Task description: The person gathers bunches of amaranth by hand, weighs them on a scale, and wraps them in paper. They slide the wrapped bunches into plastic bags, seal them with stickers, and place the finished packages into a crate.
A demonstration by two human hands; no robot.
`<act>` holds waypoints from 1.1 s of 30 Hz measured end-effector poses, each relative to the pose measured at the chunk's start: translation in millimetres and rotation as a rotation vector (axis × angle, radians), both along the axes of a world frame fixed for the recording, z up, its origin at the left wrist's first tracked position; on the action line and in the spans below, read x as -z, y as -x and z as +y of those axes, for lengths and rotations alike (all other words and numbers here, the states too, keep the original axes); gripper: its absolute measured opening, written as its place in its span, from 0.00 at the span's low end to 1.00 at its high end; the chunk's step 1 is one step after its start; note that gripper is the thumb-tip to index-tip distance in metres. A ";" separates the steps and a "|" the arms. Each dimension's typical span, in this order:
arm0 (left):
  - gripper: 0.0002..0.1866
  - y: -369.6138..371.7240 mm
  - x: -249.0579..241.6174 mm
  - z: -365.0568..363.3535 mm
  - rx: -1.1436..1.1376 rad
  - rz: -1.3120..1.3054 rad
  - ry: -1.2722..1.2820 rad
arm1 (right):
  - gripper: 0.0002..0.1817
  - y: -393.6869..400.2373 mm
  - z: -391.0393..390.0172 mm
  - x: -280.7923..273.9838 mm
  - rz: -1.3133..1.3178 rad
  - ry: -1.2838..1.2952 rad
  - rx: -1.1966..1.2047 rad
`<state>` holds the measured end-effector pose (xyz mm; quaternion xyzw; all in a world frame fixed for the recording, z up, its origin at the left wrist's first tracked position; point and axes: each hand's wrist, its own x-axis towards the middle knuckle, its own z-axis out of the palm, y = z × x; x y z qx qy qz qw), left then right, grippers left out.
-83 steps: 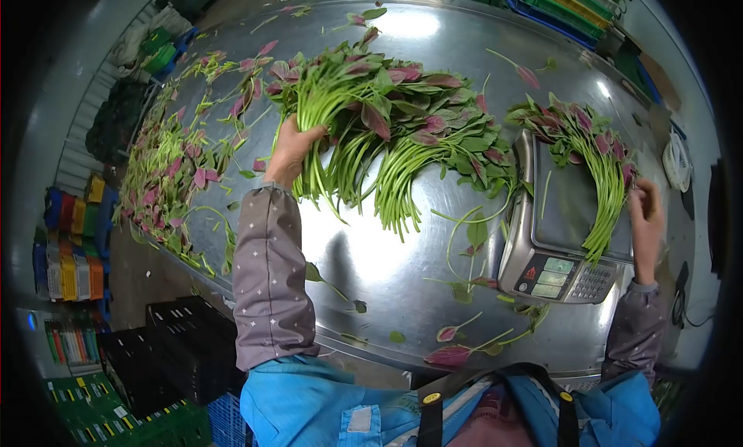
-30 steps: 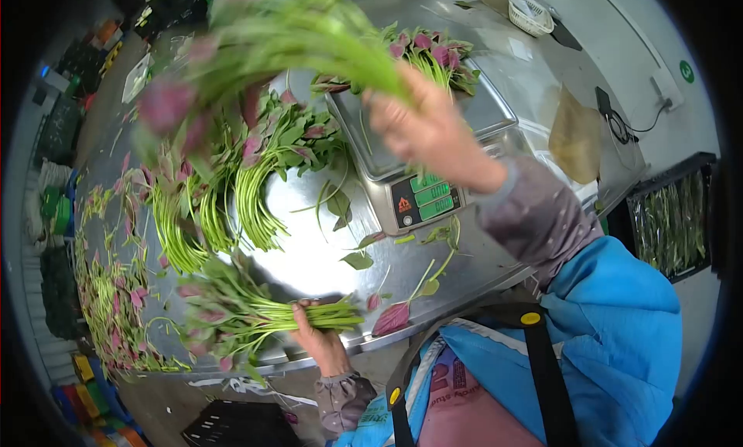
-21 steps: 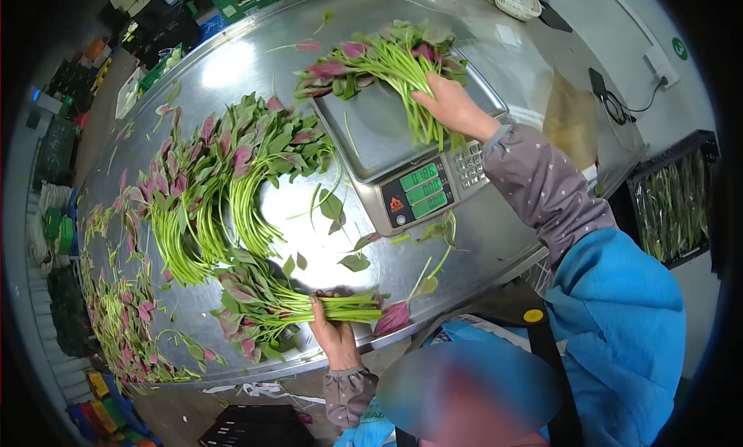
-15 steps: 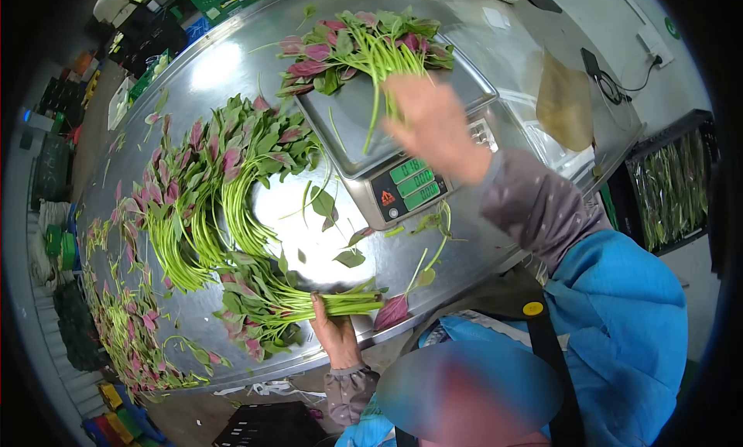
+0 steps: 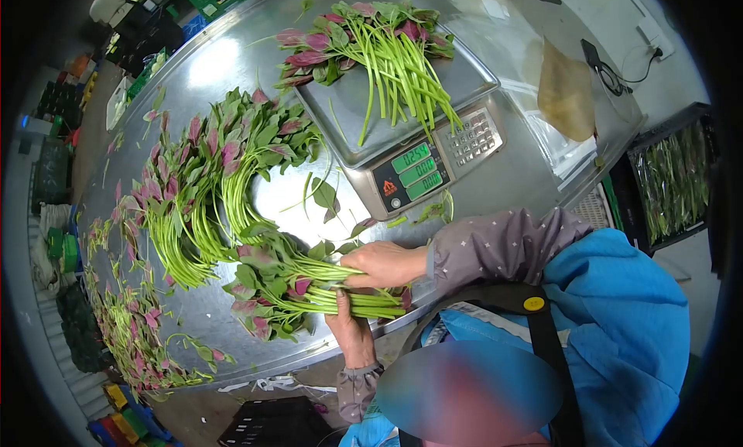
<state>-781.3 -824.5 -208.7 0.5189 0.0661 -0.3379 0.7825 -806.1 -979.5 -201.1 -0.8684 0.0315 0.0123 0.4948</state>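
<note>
Both hands work on one bunch of red amaranth [image 5: 309,288] that lies at the near edge of the steel table [image 5: 495,195], its green stems pointing to the person and its red-green leaves pointing away. The left hand [image 5: 352,329] comes from below the table edge and its fingers are closed around the stems. The right hand [image 5: 383,263] lies on top of the same stems, its fingers bent and pressed on them, so the bunch is held between the two hands. One other bunch [image 5: 379,48] already lies on the pan of the weighing scale [image 5: 402,130], well apart from the hands, and the display [image 5: 412,171] shows green numbers, so I judge that the weighing of that portion is done or nearly done, while the bunch in the hands is not yet on the scale. Much work seems to be left: a long row of amaranth [image 5: 205,184] lies in a curve on the table, perhaps three or four bunches, but they overlap and I cannot count them exactly. More loose stems and leaves [image 5: 124,323] are scattered along the far left edge. There is one scale, one brown paper bag [image 5: 566,99] beside it, and one dark crate of greens [image 5: 672,188] at the right.
</note>
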 end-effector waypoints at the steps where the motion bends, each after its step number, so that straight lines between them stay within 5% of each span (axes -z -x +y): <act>1: 0.22 -1.3 5.8 3.6 -0.022 0.012 -0.007 | 0.15 -0.9 -4.2 -5.2 0.037 0.007 -0.056; 6: 0.17 -2.3 0.3 4.5 -0.188 -0.002 0.003 | 0.10 -9.9 -36.1 -90.5 -0.223 -0.017 0.070; 10: 0.17 -8.3 -0.9 6.0 -0.323 -0.006 -0.020 | 0.10 -2.4 -103.7 -155.5 -0.560 0.109 0.493; 14: 0.15 -9.0 3.3 2.0 -0.316 -0.006 0.012 | 0.15 -8.5 -181.0 -131.1 -0.609 0.466 0.773; 16: 0.14 -6.5 1.3 -1.8 -0.261 0.027 0.020 | 0.15 -5.8 -221.8 -91.3 -0.190 0.623 0.732; 19: 0.13 -2.9 -4.1 -6.8 -0.222 0.031 -0.008 | 0.16 -0.5 -222.8 -76.0 -0.005 0.822 0.788; 22: 0.12 -0.9 -0.1 -3.0 -0.191 0.034 -0.030 | 0.17 7.1 -195.0 -96.1 -0.260 0.923 0.928; 25: 0.13 0.4 -1.5 -7.8 -0.182 0.051 -0.038 | 0.13 9.7 -152.4 -90.9 -0.450 0.708 0.702; 27: 0.14 -0.9 3.2 -6.6 -0.145 0.023 0.001 | 0.14 10.4 -101.2 -67.2 -0.220 0.272 0.432; 28: 0.14 -0.9 4.8 -6.9 -0.143 0.022 0.001 | 0.16 12.9 -77.7 -39.6 -0.264 0.261 0.181; 29: 0.15 -1.4 6.5 -7.2 -0.139 0.017 0.009 | 0.18 16.9 -47.4 -33.6 0.069 0.332 0.043; 33: 0.15 1.0 2.1 -3.7 -0.120 0.002 -0.026 | 0.15 18.4 7.7 0.2 0.084 0.189 -0.173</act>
